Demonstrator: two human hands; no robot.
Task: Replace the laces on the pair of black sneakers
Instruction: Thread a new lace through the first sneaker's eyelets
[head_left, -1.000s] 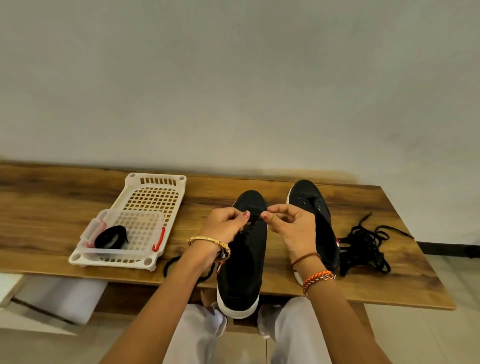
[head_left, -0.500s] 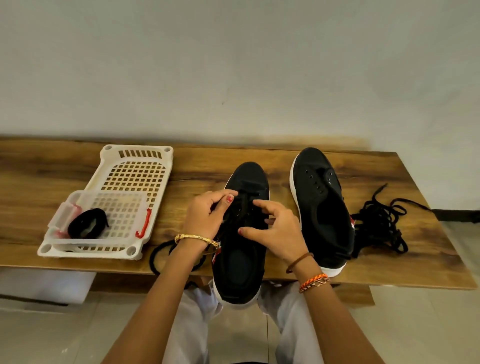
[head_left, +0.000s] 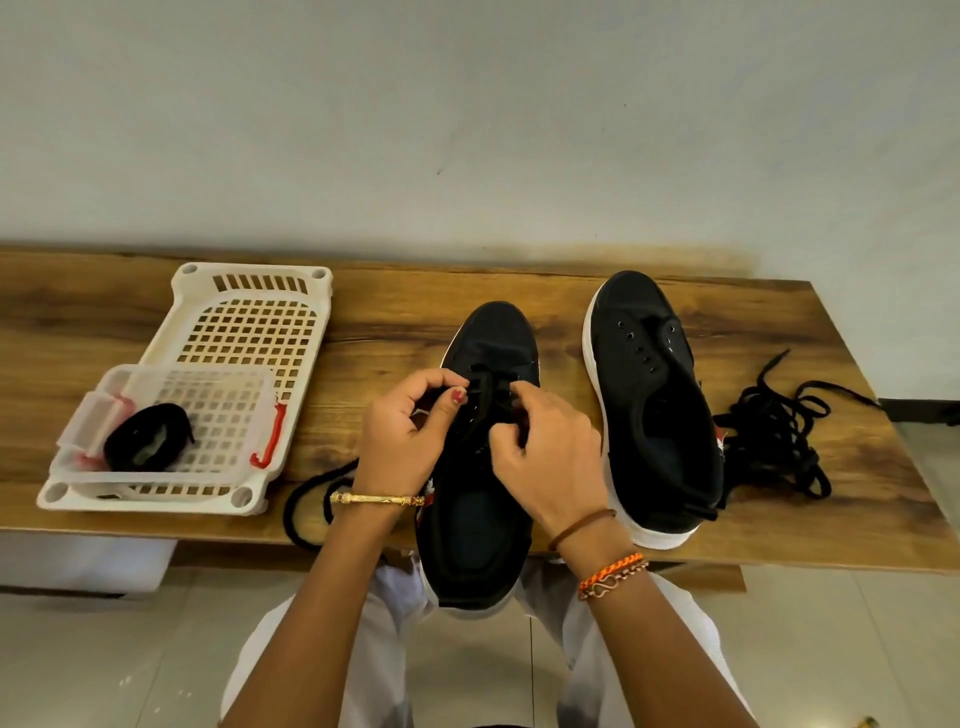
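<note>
both hands (head_left: 405, 426) (head_left: 545, 447) have dropped onto the near sneaker (head_left: 483, 467), now pinching the new lace (head_left: 483, 387) through its far eyelets

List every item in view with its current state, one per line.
Near sneaker: on the table edge, being laced.
Far sneaker: unlaced, eyelets empty.
Loose laces: tangled on the table.
Coiled lace: in the clear box.
Left hand: pinching the lace.
Right hand: gripping the lace.
</note>
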